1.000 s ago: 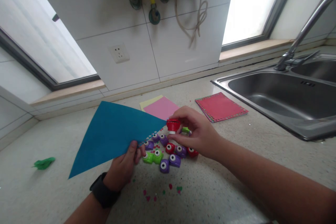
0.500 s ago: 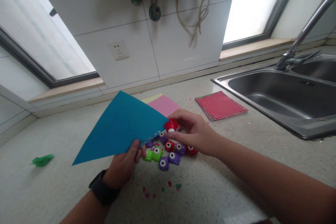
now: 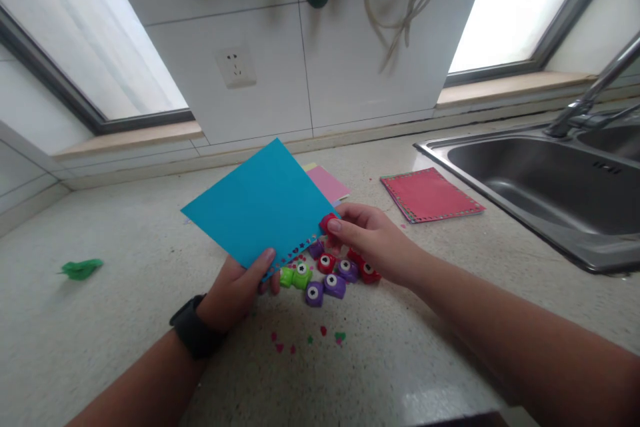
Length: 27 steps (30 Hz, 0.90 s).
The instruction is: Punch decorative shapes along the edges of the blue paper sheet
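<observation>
Left hand [image 3: 235, 290] pinching light, floppy blue paper [image 3: 260, 203] at its near corner; right hand [image 3: 373, 240] gripping rigid red punch [image 3: 329, 221] at the sheet's punched edge.

A speckled stone countertop [image 3: 450, 320] carries a cluster of small purple, red and green paper punches [image 3: 327, 275], with tiny coloured paper bits [image 3: 310, 340] scattered just in front of them. Farther back lie a pink sheet [image 3: 327, 183] over a yellow one and, well apart to the right, a red sheet with punched edges [image 3: 431, 195] near the sink [image 3: 540, 180]. A crumpled green scrap [image 3: 81, 269] lies alone at the far left.
</observation>
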Available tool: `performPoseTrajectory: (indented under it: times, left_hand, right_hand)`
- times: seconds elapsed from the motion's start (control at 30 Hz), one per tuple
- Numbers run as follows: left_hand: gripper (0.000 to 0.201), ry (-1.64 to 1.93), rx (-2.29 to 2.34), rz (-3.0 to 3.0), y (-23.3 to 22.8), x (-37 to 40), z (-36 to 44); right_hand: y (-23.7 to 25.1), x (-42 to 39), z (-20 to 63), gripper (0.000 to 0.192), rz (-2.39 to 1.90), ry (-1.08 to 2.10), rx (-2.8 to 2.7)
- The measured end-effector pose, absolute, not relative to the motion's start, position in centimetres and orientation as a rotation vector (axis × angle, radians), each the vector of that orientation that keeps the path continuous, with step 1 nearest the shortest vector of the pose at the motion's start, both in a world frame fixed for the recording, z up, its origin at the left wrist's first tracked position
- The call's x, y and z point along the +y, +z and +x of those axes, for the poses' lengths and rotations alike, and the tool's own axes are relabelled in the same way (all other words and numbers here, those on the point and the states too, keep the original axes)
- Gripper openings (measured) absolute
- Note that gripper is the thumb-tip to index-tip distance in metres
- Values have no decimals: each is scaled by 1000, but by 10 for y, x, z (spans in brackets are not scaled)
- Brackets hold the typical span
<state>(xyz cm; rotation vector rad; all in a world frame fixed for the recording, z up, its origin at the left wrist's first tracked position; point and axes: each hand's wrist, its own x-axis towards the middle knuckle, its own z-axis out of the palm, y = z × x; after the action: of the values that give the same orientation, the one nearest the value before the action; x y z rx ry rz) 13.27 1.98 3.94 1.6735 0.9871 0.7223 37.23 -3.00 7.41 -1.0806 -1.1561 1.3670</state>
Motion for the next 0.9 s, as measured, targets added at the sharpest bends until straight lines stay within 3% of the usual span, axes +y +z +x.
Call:
performPoseTrajectory:
  times: [0.27, 0.9]
  left_hand:
    - [54, 668, 957, 1824, 37, 21, 124]
    - [42, 696, 915, 1785, 37, 23, 131]
  right_hand:
    - [65, -26, 368, 34, -1094, 1446, -1110]
    - [62, -24, 364, 35, -1066, 1452, -1137]
